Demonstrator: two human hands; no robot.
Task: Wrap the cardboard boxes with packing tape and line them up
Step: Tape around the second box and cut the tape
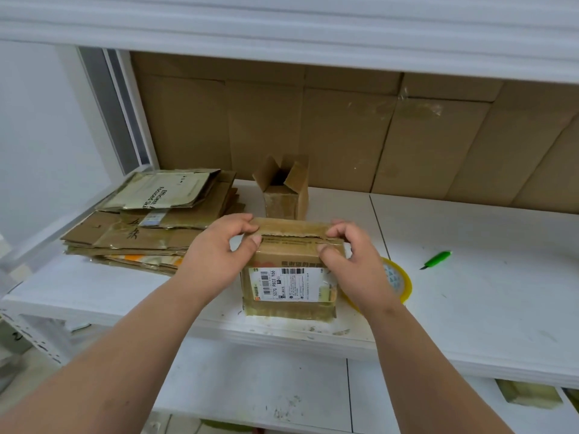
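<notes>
A small cardboard box (289,286) with a white shipping label on its near face stands near the front edge of the white shelf (470,308). My left hand (219,249) grips its top left corner, fingers curled over the closed flaps. My right hand (347,252) grips the top right corner the same way. A roll of yellowish packing tape (399,281) lies flat just right of the box, partly hidden by my right wrist. Behind the box stands a smaller cardboard box (286,189) with its top flaps open.
A stack of flattened cardboard (150,220) lies at the left of the shelf. A green utility knife (437,259) lies to the right. Cardboard sheets (344,130) line the back wall. An upper shelf (282,26) overhangs; a lower shelf (266,386) sits below.
</notes>
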